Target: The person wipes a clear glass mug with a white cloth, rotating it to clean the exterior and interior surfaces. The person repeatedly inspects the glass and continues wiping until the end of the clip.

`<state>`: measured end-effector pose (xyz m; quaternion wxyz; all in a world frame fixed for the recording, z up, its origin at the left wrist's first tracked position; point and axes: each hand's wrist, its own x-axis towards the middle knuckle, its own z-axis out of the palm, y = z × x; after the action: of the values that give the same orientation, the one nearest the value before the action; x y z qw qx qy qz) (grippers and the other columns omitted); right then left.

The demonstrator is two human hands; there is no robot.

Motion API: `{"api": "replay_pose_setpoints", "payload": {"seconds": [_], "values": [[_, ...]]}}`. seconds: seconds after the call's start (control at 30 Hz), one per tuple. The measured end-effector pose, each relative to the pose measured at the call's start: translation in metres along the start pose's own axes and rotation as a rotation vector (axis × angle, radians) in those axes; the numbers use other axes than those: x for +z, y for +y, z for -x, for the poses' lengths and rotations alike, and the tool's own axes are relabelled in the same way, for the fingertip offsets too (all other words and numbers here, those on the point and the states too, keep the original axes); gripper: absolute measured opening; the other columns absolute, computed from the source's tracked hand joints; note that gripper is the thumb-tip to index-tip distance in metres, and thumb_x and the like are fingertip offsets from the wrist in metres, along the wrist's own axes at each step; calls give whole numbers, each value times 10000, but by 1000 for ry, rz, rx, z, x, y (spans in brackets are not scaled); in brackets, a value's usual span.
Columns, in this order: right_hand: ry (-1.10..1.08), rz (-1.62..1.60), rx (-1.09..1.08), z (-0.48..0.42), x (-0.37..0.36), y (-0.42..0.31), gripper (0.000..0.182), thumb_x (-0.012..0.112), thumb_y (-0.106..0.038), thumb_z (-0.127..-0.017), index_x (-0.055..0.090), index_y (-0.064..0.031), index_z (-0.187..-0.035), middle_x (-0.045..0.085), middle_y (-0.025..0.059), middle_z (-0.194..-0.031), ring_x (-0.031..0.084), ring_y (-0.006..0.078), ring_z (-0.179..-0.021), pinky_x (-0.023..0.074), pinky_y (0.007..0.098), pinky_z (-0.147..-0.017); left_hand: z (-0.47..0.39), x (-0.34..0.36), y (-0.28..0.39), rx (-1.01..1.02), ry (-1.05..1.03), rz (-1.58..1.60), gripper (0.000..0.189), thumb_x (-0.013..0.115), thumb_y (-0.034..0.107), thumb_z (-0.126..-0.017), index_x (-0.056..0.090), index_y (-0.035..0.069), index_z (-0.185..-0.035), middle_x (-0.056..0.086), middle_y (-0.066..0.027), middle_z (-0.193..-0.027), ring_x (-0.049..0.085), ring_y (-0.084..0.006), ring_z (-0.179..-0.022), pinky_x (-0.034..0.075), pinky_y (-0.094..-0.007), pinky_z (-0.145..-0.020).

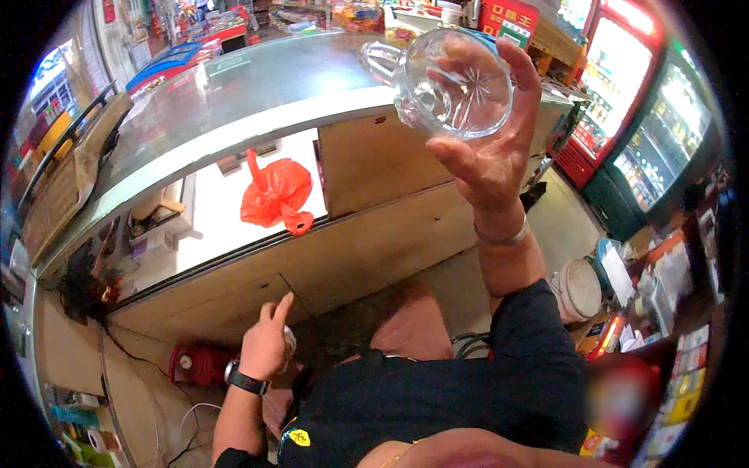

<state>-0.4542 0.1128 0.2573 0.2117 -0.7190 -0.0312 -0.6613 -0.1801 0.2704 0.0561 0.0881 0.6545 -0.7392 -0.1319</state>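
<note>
My right hand [497, 146] is raised over the counter's right part, its fingers and thumb around a clear glass jug [459, 85]. A star pattern shows on the glass base, which faces me; a glass handle or spout sticks out to the left. Lower down, my left hand [268, 342] is in front of the counter's lower panels. A small whitish thing [289, 345] is partly hidden behind it, with a forefinger extended. A tied red plastic bag [278, 190] lies on the white shelf inside the open part of the counter.
The glass-topped counter [281, 70] runs across in front of me. A chair [76, 181] stands at the left. Lit drink fridges [614, 82] are at the right, with a lidded bucket [579, 289] nearer to me. A red fire extinguisher [205, 364] and cables lie low at the left.
</note>
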Motion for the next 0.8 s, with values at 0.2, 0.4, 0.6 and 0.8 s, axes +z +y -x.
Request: {"api": "replay_pose_setpoints", "payload": {"seconds": [0.2,0.4,0.6,0.8], "values": [[42,-367,309,9,27,0,932,815,-97,-629,232,-127,-1356,458,124,-1159,488,226,-1053,413,387,-949,-11,-77,11,305,-64,543,925,787,68,-615,297,174,-1393,532,-114,-1057,546,-264,-968,458,-348,-841],[47,-673,472,11,40,6,850,763,-114,-695,225,-117,-1353,408,142,-1171,498,268,-1068,419,426,-946,-26,-138,42,330,-156,904,923,801,149,-650,275,169,-1407,568,-44,-914,523,-102,-842,423,-237,-758],[0,-714,505,10,42,7,859,762,-67,-680,235,-89,-1358,397,136,-1174,495,266,-1083,428,409,-944,-43,-175,67,416,109,1070,723,674,203,-810,258,69,-1386,602,-72,-928,554,-119,-854,438,-250,-767],[-87,-562,542,18,49,7,921,830,-71,-578,324,-21,-1346,404,83,-1177,472,194,-1071,432,326,-932,-57,-180,90,529,184,1220,534,614,178,-865,334,44,-1300,577,-77,-1033,545,-131,-948,437,-265,-836]]}}
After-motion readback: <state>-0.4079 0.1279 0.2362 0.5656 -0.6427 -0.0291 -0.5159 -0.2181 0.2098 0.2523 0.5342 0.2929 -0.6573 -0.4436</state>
